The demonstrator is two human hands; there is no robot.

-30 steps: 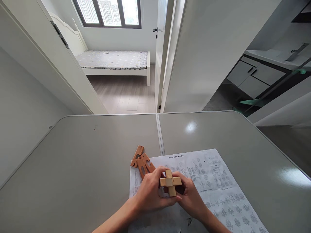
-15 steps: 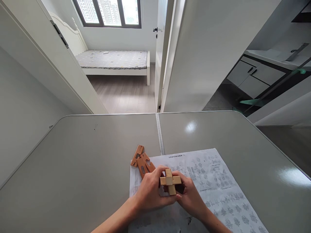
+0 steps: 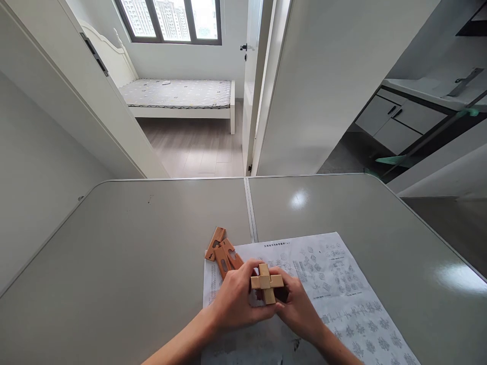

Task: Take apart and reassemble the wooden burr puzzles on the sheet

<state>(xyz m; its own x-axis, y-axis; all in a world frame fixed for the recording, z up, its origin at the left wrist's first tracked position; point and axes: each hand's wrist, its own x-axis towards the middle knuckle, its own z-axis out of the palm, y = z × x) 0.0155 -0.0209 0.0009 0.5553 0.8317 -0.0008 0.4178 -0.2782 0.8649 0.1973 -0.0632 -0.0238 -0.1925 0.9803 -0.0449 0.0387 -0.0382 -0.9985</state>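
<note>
Between my two hands is a wooden burr puzzle (image 3: 265,282), its pale bars crossing at the top and darker wood showing beneath. My left hand (image 3: 236,294) grips it from the left, thumb along the near side and fingers behind. From the right, my right hand (image 3: 299,304) closes on the same puzzle, its fingertips partly hidden behind the bars. Just beyond my left hand, several loose reddish-brown notched wooden pieces (image 3: 222,259) lie in a small pile. Under the hands is a printed sheet (image 3: 323,274) with rows of small diagrams.
The grey table (image 3: 133,253) has a metal seam (image 3: 249,208) running away from me down its middle. Past its far edge are an open door (image 3: 251,76) and a bed (image 3: 182,94) under a window. Cabinets (image 3: 399,119) stand at the far right.
</note>
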